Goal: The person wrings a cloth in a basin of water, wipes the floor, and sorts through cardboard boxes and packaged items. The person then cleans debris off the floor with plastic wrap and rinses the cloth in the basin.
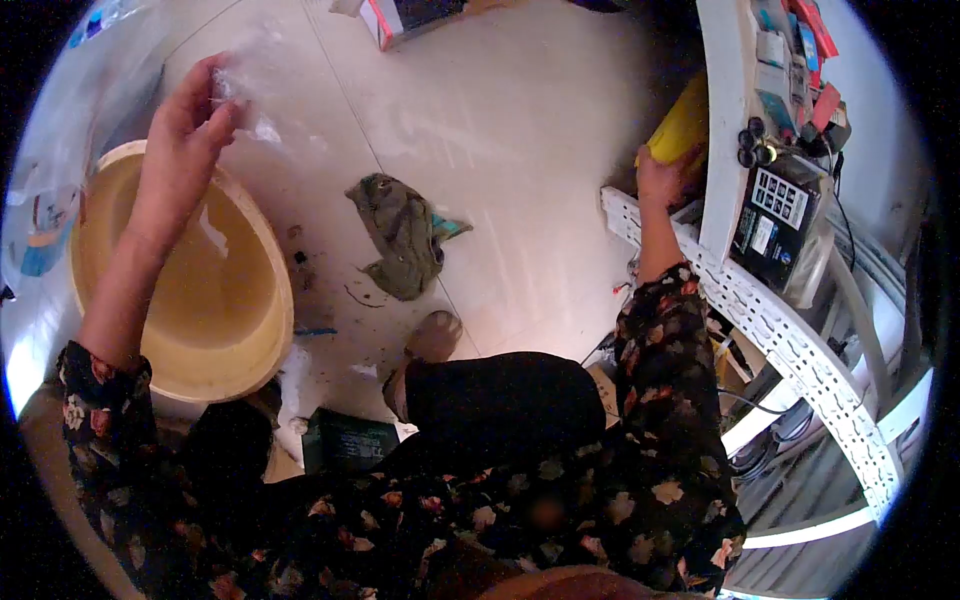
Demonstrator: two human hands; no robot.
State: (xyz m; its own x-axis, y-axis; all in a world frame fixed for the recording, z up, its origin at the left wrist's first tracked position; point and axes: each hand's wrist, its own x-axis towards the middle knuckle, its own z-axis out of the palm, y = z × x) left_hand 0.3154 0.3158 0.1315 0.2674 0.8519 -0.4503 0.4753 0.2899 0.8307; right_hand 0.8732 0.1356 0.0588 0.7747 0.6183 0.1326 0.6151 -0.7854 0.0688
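Observation:
My left hand (198,115) is closed on a crumpled clear plastic bag (262,88), held out past the far rim of a yellow basin. That basin (265,350) stands on the floor under my left forearm. On the right, my right hand (665,178) grips a yellow object (680,122) beside the white shelf edge; its far part is in shadow, so its kind is unclear. A dark green rag (400,235) lies crumpled on the tiles between my two hands.
White perforated metal strips (800,350) and a shelf with a black box (770,225) and small packets run along the right. A dark green box (348,440) sits by my legs. A red-and-white box (385,22) lies at the far edge. Dirt specks dot the tiled floor (520,200).

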